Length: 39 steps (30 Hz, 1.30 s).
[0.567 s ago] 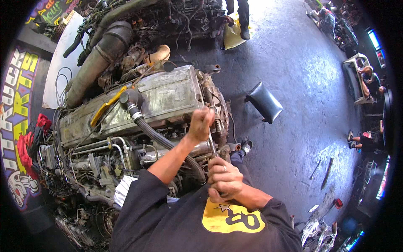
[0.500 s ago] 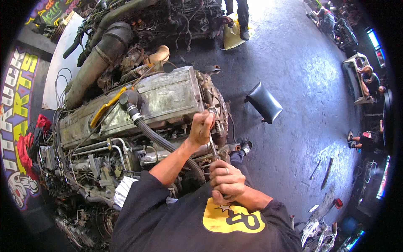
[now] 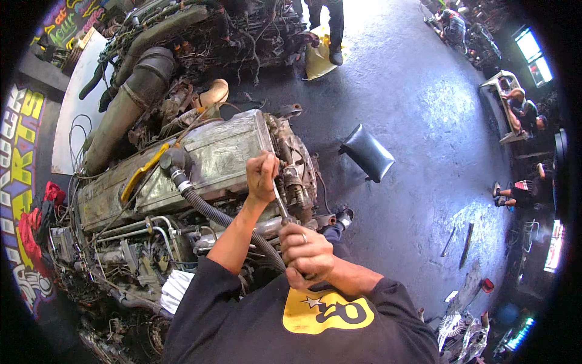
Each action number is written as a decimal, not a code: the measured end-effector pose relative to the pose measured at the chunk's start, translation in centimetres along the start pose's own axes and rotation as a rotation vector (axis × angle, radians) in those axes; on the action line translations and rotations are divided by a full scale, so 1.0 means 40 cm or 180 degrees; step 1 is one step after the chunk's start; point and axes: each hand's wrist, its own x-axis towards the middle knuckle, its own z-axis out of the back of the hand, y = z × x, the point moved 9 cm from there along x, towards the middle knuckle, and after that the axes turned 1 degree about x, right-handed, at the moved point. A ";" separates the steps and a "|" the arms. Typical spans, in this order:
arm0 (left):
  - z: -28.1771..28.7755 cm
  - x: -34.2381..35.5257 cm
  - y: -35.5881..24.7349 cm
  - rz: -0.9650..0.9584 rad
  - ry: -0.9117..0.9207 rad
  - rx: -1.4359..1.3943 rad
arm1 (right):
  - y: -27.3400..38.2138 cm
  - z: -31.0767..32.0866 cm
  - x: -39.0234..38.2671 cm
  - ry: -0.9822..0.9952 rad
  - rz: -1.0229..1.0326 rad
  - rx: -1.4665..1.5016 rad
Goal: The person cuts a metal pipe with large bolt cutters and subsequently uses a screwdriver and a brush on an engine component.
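My left hand (image 3: 262, 176) is a fist at the right end of the engine's metal valve cover (image 3: 227, 142), closed on the far end of a steel wrench (image 3: 280, 202). The wrench slants down toward me. Its near end is in my right hand (image 3: 306, 255), whose fingers wrap around it; a ring shows on one finger. The head of the wrench is hidden by my left hand. Just right of that hand run greasy metal fittings (image 3: 294, 182) along the engine's end.
A corrugated hose (image 3: 209, 209) crosses the engine's near side, beside my left forearm. A yellow strip (image 3: 142, 173) lies on the cover. Right of the engine stands a black padded stool (image 3: 368, 153). A person's legs (image 3: 325, 27) are at the back near a yellowish sack (image 3: 319, 59).
Both hands and the wrench have shifted away from me and a little left relative to the engine. My left fist is now over the cover's corner. The whole view has also shifted.
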 end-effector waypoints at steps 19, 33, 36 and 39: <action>-0.002 -0.020 0.073 -0.2078 0.0347 0.1838 | -0.017 0.009 -0.028 -0.0130 0.0117 -0.0212; 0.007 0.059 0.103 -0.0095 0.0027 -0.0946 | 0.014 0.450 -0.521 -0.1543 -0.2624 -0.3320; 0.027 0.063 0.082 -0.0077 -0.0012 -0.0865 | 0.034 0.545 -1.139 -0.0825 -0.5443 -0.3969; -0.026 0.046 0.189 0.0268 0.0099 -0.1105 | 0.225 0.485 -1.796 -0.0061 -0.6831 -0.2430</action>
